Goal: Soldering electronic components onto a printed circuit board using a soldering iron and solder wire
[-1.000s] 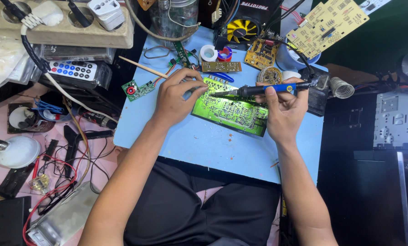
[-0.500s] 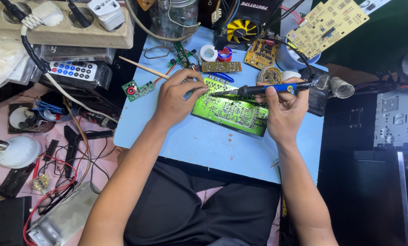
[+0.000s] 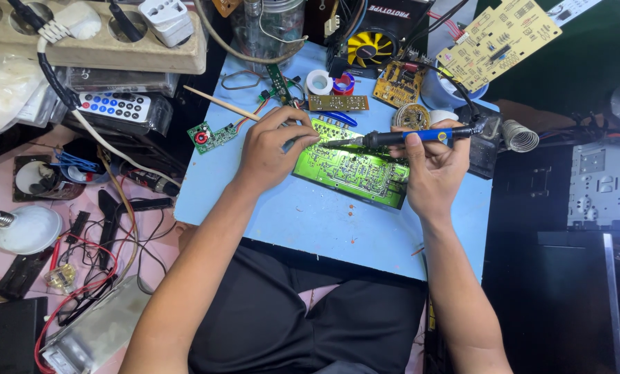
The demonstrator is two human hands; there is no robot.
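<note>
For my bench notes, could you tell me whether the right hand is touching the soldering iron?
Touching: the head view shows the right hand wrapped around the soldering iron at its blue handle.

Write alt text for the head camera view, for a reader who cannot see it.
The right hand holds a blue-handled soldering iron, tip on a green circuit board that lies on a blue mat. The left hand rests on the board's left end, amid scattered boards and wires.

Bright, even overhead light, soft shadows, sharp focus, slight wide-angle edge distortion.
</note>
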